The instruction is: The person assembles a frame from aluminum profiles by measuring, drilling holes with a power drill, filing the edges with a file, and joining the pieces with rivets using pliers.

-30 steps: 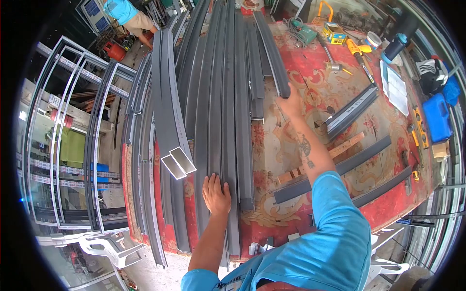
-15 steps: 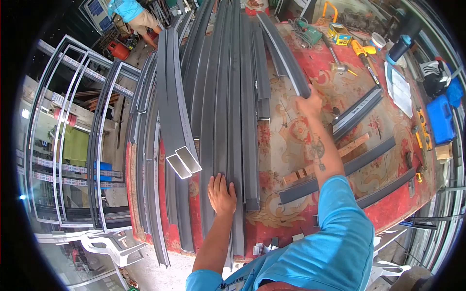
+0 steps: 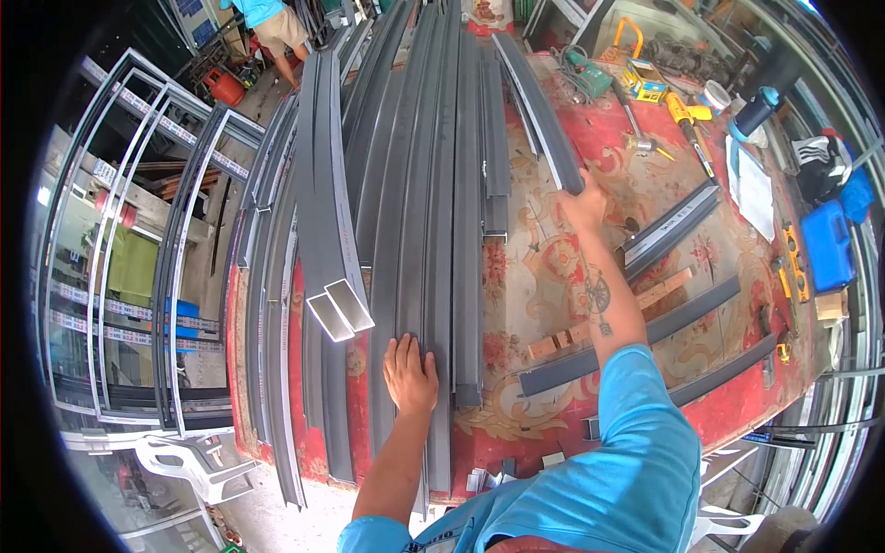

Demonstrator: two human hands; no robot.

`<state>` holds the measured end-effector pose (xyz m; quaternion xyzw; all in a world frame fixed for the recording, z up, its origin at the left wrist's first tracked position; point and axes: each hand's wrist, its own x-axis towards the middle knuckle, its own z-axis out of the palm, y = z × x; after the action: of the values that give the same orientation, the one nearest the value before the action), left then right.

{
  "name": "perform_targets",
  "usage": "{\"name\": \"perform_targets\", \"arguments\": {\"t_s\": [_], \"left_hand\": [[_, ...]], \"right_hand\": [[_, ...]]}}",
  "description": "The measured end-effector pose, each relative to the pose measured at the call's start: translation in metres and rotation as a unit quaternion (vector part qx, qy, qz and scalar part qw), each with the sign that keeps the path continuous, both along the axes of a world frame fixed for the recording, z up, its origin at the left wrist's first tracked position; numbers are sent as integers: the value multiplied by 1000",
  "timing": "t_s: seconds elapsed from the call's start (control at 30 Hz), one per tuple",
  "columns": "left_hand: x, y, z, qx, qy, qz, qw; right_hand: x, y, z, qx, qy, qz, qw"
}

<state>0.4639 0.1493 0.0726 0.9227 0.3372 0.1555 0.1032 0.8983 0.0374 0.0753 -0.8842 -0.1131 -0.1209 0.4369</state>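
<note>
My right hand (image 3: 584, 205) is wrapped round the near end of a dark grey metal profile (image 3: 542, 111), which stretches away toward the far side of the table. My left hand (image 3: 411, 376) lies flat with fingers extended on the near part of several long dark grey profiles (image 3: 417, 203), laid side by side down the table. Left of that hand, two rectangular metal tubes (image 3: 323, 175) rest on other profiles, their open ends facing me. A shorter profile (image 3: 496, 157) lies between the long ones and the held piece.
On the red patterned table (image 3: 553, 263) are short profiles (image 3: 631, 334), a wooden strip (image 3: 664, 288), a mallet (image 3: 643, 143), a green power tool (image 3: 588, 74), a yellow heat gun (image 3: 679, 109) and paper (image 3: 751, 189). Metal frames (image 3: 111, 249) stand left. Another person (image 3: 278, 32) is at the back.
The view has shifted slightly. My right hand still grips the profile, whose angle has changed a little. My left hand stays flat on the long profiles. The person behind stands more upright.
</note>
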Motion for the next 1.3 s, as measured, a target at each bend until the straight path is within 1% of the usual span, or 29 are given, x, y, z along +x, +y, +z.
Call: {"name": "perform_targets", "arguments": {"t_s": [0.03,0.07,0.13,0.17,0.27,0.33,0.4,0.47,0.5,0.6,0.63,0.7,0.73,0.83,0.87,0.93,0.97,1.07,1.13,1.2,1.23,1.27,1.3], "left_hand": [[1,0,0,0,-1,3,1000],[1,1,0,-1,-3,0,1000],[1,0,0,-4,-4,1,1000],[1,0,1,-6,0,2,1000],[0,1,1,-11,7,4,1000],[1,2,1,-16,11,4,1000],[1,2,0,-13,14,4,1000],[1,2,-2,-15,15,6,1000],[1,3,-3,-11,14,6,1000],[2,2,0,-12,15,5,1000],[1,3,0,-12,11,3,1000],[2,3,0,-16,16,7,1000],[2,3,0,-17,20,7,1000],[3,4,2,-23,16,11,1000],[4,5,2,-25,14,9,1000],[5,5,4,-30,16,18,999],[5,6,5,-36,21,19,999],[5,7,7,-45,25,16,999],[5,6,6,-44,24,15,999],[4,7,4,-41,20,8,999],[4,7,3,-37,16,10,999],[3,6,3,-33,12,9,999],[2,6,2,-31,7,-2,1000]], "right_hand": [[2,8,0,3,-25,0,1000],[6,14,1,2,-26,3,1000],[6,24,17,-42,17,-18,999],[10,27,18,-45,19,-15,999],[30,34,17,-33,27,-18,999],[43,32,17,-20,9,-1,1000],[54,30,15,-14,24,12,1000],[64,30,12,35,62,38,997],[65,32,15,7,34,24,999],[83,50,11,-20,19,23,999],[83,59,18,-24,19,27,999],[86,80,32,-183,31,38,982],[90,88,33,-187,28,44,981],[104,114,29,-269,147,44,951],[110,116,27,-270,143,51,951],[113,122,30,-330,199,24,922],[113,128,29,-345,187,1,920],[112,128,38,-349,218,-9,911],[115,118,32,-330,201,-19,922],[116,95,26,-175,247,60,951],[158,83,-36,-50,261,115,957],[126,75,-10,68,329,172,926],[109,61,-3,121,377,199,897]]}}
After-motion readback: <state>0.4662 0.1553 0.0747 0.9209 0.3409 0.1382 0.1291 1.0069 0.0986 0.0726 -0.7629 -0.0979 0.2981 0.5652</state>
